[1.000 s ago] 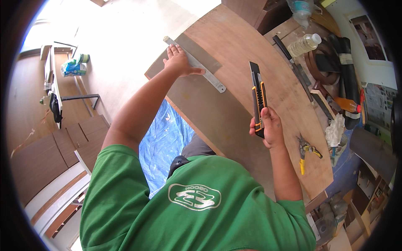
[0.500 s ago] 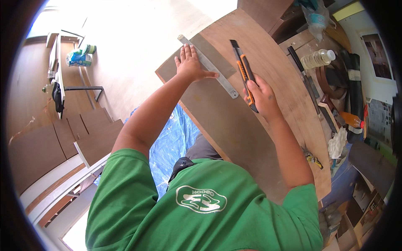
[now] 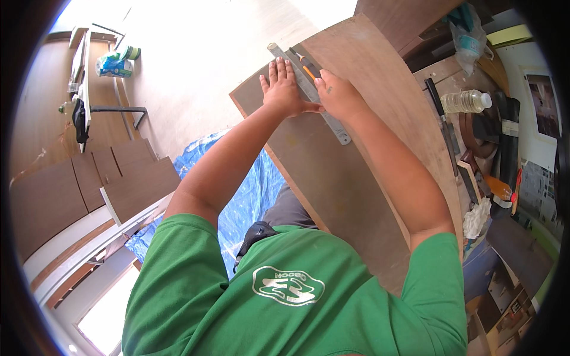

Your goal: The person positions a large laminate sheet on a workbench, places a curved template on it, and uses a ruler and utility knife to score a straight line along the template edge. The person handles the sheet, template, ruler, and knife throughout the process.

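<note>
My left hand lies spread on a metal ruler, pressing it to a grey-brown sheet on the wooden workbench. The fingers point away from me and the thumb stretches across the ruler. An orange and black utility knife is gripped in my right hand. Its tip reaches the far part of the ruler's right edge, close to the sheet. Whether the blade touches the sheet I cannot tell. My right hand covers most of the knife's handle.
On the workbench the bare wood stretches to the right of the sheet. Along its right side stand a clear plastic bottle, an orange bottle and a crumpled white cloth. Blue tarp covers the floor at the near left.
My right hand has brought the utility knife left and away from me, from above the bench to the ruler's far part. My left hand still holds the ruler down.
</note>
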Motion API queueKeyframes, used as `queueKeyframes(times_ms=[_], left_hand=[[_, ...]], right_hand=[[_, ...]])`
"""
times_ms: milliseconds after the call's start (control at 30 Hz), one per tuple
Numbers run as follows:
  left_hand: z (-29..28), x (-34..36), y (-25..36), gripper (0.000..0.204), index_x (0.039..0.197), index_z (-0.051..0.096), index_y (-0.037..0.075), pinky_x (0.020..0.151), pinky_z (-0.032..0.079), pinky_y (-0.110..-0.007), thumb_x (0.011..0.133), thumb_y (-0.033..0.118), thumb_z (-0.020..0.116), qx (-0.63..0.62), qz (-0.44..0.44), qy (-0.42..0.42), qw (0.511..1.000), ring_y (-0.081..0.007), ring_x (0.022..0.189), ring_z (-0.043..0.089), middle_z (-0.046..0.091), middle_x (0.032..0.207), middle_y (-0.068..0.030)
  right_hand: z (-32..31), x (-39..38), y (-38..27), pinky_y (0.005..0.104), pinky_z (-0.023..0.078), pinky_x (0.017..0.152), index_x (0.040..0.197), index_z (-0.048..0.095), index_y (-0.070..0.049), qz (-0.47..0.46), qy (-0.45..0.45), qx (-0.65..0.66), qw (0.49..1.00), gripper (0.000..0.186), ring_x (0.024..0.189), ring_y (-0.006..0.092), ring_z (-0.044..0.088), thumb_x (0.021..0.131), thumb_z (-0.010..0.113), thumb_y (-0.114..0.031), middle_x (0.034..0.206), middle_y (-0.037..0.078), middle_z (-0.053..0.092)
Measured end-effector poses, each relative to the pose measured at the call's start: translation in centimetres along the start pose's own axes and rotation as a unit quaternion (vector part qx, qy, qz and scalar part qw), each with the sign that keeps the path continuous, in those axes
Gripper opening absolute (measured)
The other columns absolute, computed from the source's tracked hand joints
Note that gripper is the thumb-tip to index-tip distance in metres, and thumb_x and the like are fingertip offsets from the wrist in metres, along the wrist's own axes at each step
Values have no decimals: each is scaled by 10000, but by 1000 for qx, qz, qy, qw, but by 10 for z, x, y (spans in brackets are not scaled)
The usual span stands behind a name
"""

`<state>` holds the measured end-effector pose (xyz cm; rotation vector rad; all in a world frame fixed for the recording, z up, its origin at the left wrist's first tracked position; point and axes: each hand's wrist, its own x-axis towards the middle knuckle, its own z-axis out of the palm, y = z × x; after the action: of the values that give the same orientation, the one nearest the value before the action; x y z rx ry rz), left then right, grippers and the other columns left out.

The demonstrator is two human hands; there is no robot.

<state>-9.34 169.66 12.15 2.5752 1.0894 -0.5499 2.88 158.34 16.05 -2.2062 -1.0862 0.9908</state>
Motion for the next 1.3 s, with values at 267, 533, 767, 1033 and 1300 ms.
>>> queueKeyframes(times_ms=[267,533,767,1033,1300], left_hand=[[-1,2,0,1592,1642,25,-14,1272,75,-579,551,822,828,10,-2,-5,1000,-355,1604,-23,31,1727,-206],[-5,1,1,1574,1640,36,-18,1273,81,-579,568,833,813,19,-4,-8,1000,-364,1603,-9,41,1725,-210],[-4,3,1,1582,1637,37,-24,1273,85,-578,562,837,813,31,-4,-5,999,-376,1600,2,40,1722,-217],[-6,2,3,1499,1640,55,-11,1276,110,-549,617,744,850,30,-10,-3,999,-378,1599,41,64,1720,-213],[-8,1,4,1486,1642,36,-3,1273,115,-557,632,707,864,30,-15,-18,999,-372,1601,27,35,1724,-206]], right_hand=[[9,17,-10,522,551,836,1058,605,-21,-15,3,-43,999,302,951,440,688,1065,455,-283,1008,251,711],[11,18,-5,532,550,843,1045,603,-17,-33,6,-46,998,291,958,446,688,1054,472,-278,1004,268,709],[14,16,-3,535,554,821,1036,598,-23,-36,22,-43,998,288,932,446,692,1055,470,-280,978,260,712],[18,18,3,535,537,835,1101,589,-22,-31,20,-51,998,304,947,453,679,1055,467,-297,983,260,704],[16,16,2,532,539,838,1130,597,-24,-36,18,-45,998,303,952,452,680,1052,474,-290,995,260,705]])
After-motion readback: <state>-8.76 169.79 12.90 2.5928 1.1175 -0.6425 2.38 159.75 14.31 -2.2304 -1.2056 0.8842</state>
